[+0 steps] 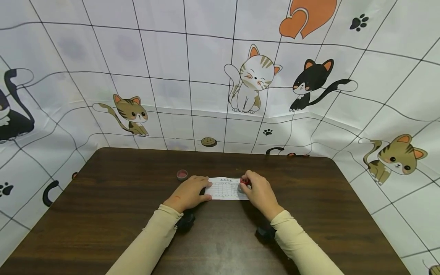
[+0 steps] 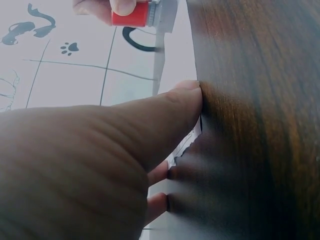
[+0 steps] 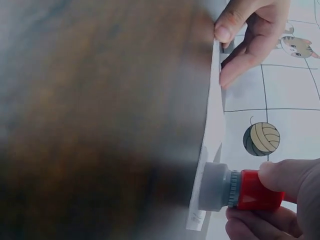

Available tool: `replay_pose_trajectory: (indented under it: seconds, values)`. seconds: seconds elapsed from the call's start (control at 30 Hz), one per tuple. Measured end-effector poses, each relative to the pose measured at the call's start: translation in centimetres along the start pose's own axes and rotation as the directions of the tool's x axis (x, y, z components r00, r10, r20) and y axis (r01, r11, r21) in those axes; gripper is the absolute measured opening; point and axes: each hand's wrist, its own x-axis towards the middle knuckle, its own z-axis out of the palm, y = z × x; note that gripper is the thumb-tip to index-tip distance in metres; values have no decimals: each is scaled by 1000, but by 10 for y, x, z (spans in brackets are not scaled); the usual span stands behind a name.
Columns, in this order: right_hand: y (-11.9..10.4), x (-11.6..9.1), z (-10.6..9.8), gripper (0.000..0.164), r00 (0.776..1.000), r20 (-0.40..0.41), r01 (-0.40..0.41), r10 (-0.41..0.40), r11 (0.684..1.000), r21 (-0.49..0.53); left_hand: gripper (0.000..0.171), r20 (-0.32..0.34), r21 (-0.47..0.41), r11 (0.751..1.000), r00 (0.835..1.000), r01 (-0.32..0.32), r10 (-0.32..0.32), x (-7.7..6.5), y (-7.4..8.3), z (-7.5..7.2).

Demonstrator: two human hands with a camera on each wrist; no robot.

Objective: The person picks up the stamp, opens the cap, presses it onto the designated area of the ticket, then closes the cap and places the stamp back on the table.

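Observation:
A sheet of white paper [image 1: 223, 191] with a printed table lies on the brown table. My left hand [image 1: 189, 193] rests at its left end, thumb near the front edge and fingers on the far side, pressing it down with straight fingers. At the right end my right hand [image 1: 262, 194] pinches the red handle of a stamp [image 3: 257, 191] between thumb and fingers. The stamp's grey round base stands on the paper, as the right wrist view shows. Beyond the left hand sits a small round cap [image 1: 182, 175] with a reddish inside.
The dark wooden table [image 1: 103, 214] reaches back to a white wall covering [image 1: 172, 95] printed with cats and grid lines. Black wrist devices hang under both forearms, close over the table.

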Motion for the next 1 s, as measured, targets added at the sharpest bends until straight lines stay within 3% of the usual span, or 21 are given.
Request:
replay_pose_trajectory:
  seconds: [0.2, 1.0]
  values:
    - [2, 0, 1, 17, 999, -6, 45, -45, 998, -41, 53, -2, 10, 1000, 1000, -2, 2, 0, 0, 1]
    - [1, 0, 2, 18, 999, -24, 40, -43, 994, -101, 52, 1, 10, 1000, 1000, 10, -10, 0, 2, -1]
